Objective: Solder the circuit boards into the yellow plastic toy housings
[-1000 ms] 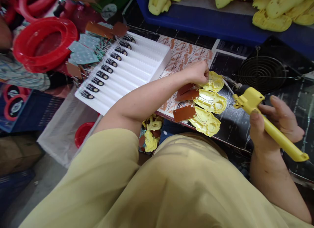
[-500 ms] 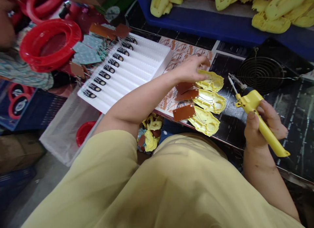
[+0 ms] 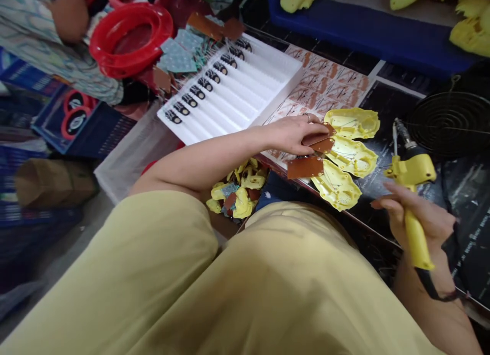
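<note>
Three yellow plastic half-shells lie in a row on the bench: a far shell (image 3: 358, 121), a middle shell (image 3: 356, 155) and a near shell (image 3: 340, 189), with thin wires inside. Brown circuit boards rest at their left ends, the near board (image 3: 305, 168) fully in sight. My left hand (image 3: 291, 134) has its fingers closed around the edges of a brown circuit board (image 3: 317, 136) by the farther shells. To the right, my right hand (image 3: 436, 222) grips a yellow soldering gun (image 3: 415, 169) by its handle, tip pointing up and away, apart from the shells.
A white foam tray (image 3: 264, 84) holds a row of small black parts (image 3: 197, 91). Behind are a blue bin (image 3: 356, 41) of yellow shells and a black fan (image 3: 444, 123). Red rings (image 3: 163, 44) and a co-worker's arm (image 3: 69, 16) are at left. Below, scraps (image 3: 241, 202) fill a box.
My left hand has gone from the far shell to the circuit board. The soldering gun has turned more upright in my right hand. The whole view has shifted.
</note>
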Demonstrator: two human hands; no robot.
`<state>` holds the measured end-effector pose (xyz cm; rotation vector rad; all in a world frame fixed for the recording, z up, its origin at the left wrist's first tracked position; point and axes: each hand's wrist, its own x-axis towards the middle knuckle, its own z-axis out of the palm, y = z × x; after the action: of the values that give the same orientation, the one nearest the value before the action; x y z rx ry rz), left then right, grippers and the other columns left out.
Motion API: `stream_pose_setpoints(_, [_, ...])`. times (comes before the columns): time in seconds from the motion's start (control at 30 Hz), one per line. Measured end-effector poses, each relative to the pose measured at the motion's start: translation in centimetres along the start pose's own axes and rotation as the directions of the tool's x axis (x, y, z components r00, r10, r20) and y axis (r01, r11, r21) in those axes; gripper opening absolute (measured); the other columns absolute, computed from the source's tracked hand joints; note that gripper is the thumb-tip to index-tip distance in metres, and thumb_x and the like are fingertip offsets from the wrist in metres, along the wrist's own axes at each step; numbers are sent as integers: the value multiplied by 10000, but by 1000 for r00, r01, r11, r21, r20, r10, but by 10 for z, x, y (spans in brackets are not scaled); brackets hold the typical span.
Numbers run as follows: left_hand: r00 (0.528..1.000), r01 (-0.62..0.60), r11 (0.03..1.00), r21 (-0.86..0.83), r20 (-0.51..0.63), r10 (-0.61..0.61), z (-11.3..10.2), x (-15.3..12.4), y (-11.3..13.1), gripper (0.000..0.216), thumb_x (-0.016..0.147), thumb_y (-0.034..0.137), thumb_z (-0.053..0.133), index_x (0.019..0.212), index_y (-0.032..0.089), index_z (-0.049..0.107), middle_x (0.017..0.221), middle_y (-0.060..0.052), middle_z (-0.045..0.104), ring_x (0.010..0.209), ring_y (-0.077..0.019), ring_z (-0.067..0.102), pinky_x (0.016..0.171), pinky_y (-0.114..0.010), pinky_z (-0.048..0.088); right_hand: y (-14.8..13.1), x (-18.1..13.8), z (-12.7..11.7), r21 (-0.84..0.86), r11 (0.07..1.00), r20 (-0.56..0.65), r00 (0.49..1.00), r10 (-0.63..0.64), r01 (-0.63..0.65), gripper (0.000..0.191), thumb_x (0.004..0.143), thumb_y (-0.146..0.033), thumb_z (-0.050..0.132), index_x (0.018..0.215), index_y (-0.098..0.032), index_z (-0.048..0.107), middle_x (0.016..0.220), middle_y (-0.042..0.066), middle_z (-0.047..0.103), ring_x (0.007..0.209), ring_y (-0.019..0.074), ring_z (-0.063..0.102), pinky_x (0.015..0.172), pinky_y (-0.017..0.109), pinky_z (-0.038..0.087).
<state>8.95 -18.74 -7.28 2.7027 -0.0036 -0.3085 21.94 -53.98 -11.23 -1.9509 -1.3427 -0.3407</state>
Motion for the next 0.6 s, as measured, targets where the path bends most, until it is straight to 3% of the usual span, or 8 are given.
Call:
stream_pose_setpoints(0.1, [999, -47, 997, -63, 2, 47, 3, -14, 4, 823, 987, 577, 739, 1735, 323, 505, 1831, -118, 442, 1681, -339, 471, 1386, -439, 401, -2, 4, 0, 102, 971, 90, 970, -226, 217, 169, 1116, -449, 739, 1110, -290, 798, 966, 16, 858, 769, 192, 822, 706, 265, 643])
stream_pose_setpoints(0.17, [996, -86, 995, -55, 1, 87, 12, -23, 10, 1036, 912, 649, 823, 1794, 292, 412, 1908, -149, 293, 1760, -390, 342, 1409, -472, 370, -1, 4, 8, 171, 957, 128, 958, -258, 235, 307, 1051, -556, 808, 1156, -273, 750, 1097, 81, 853, 922, 260, 841, 823, 360, 687])
stream_pose_setpoints(0.27, [994, -110, 994, 22, -12, 110, 28, -27, 23, 1208, 847, 683, 875, 1829, 235, 332, 1945, -183, 170, 1800, -455, 208, 1448, -550, 287, 3, 0, 23, 143, 955, 161, 946, -282, 260, 494, 995, -692, 816, 1214, -264, 700, 1041, 95, 818, 936, 306, 816, 872, 452, 691])
stream_pose_setpoints(0.43, [998, -59, 997, 58, -30, 61, 30, -18, 40, 1007, 913, 489, 783, 1814, 273, 387, 1924, -91, 290, 1749, -384, 374, 1444, -455, 320, 12, -7, 37, 99, 983, 57, 986, -158, 151, 531, 966, -796, 790, 1150, -304, 711, 1009, 61, 831, 828, 279, 807, 713, 403, 644])
stream_pose_setpoints(0.6, [997, -4, 1000, 12, -75, 5, 18, -40, 32, 927, 905, 471, 740, 1775, 335, 451, 1829, 10, 457, 1714, -349, 430, 1397, -383, 367, 12, -6, 36, 175, 984, -12, 999, -45, 47, 676, 716, -903, 929, 1050, -348, 738, 1202, 117, 860, 1051, 417, 841, 920, 613, 688])
